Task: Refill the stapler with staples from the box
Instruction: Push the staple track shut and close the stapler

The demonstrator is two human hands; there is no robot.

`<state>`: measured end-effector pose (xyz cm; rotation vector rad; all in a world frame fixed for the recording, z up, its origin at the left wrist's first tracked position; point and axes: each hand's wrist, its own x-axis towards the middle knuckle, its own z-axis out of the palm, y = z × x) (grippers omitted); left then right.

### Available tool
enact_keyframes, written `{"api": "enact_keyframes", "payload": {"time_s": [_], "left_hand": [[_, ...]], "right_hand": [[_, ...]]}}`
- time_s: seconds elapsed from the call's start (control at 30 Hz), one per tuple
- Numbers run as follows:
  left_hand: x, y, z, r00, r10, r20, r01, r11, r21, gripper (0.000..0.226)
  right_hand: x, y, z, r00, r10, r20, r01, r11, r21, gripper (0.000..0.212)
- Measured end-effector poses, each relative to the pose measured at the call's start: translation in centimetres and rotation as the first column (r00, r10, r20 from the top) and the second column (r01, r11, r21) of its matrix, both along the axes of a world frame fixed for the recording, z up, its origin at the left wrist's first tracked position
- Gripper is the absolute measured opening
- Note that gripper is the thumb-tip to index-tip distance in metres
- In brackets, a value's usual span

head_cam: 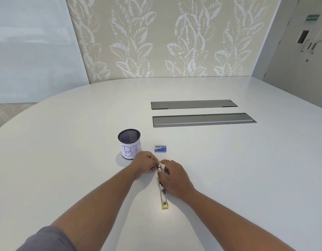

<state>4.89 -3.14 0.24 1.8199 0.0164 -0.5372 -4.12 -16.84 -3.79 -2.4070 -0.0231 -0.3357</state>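
On the white oval counter (65, 160) before leaf-patterned wallpaper (156, 37), both hands' grips, left hand (145, 164) and right hand (174, 176), pinch the opened stapler (163, 194), the staple box (160, 148) just beyond.

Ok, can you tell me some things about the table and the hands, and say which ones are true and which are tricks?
1. Both hands are on the stapler. True: the left hand and right hand meet at its far end.
2. The staple box is inside the mesh cup. False: it lies on the table, to the right of the cup.
3. The cup wears a paper label with letters drawn on it. True.
4. The stapler is folded shut. False: it lies opened out long and flat.
5. The cup is tipped over. False: it stands upright.
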Motion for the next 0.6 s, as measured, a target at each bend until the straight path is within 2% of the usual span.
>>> {"api": "enact_keyframes", "payload": {"time_s": [0.13,0.23,0.47,0.6], "left_hand": [[0.0,0.1,-0.1,1.0,-0.001,0.003,0.001,1.0,-0.011,0.01],[0.1,0.4,-0.1,1.0,-0.003,-0.004,0.003,0.999,-0.037,0.005],[-0.1,1.0,-0.1,0.997,-0.078,0.01,0.078,0.996,-0.043,0.025],[-0.2,1.1,-0.3,0.995,-0.095,0.039,0.096,0.995,-0.014,0.026]], "right_hand": [[0.1,-0.1,-0.2,1.0,-0.021,0.009,0.021,0.999,0.037,0.036],[0.1,-0.2,-0.2,1.0,-0.028,0.01,0.027,0.998,0.063,0.043],[0.2,-0.3,-0.3,0.999,-0.029,0.012,0.028,0.996,0.088,0.049],[0.2,-0.3,-0.3,1.0,-0.023,0.01,0.022,0.995,0.096,0.05]]}}
